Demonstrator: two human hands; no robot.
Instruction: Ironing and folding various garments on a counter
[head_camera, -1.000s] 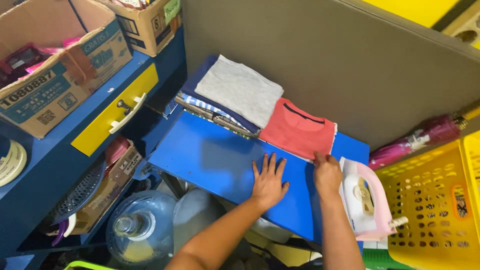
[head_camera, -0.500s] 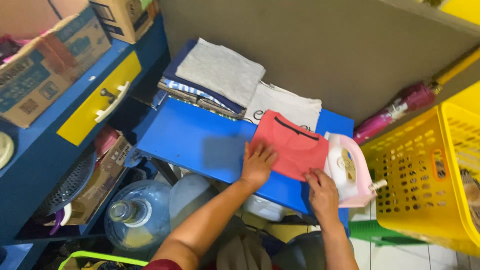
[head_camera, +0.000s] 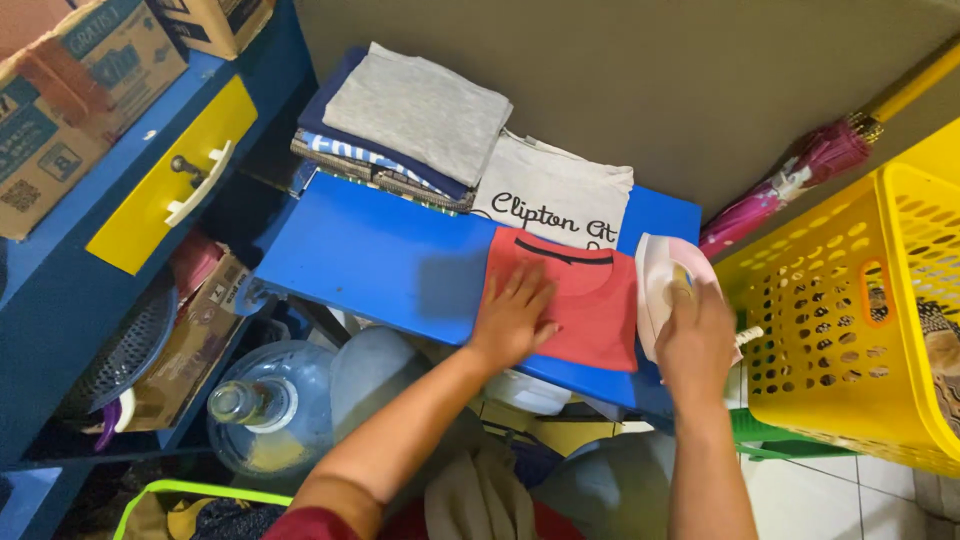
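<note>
The red shirt (head_camera: 580, 300) lay folded on the blue tabletop (head_camera: 370, 255), pinned flat under the open left hand (head_camera: 512, 318), while at its 3 o'clock edge the right hand (head_camera: 695, 345) closed its grip on the iron (head_camera: 660, 285).

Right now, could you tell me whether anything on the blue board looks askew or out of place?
Nothing looks spilled or damaged. The red shirt lies slightly tilted on the blue board, under the left hand, overlapping the white shirt. The right hand grips the iron.
</note>
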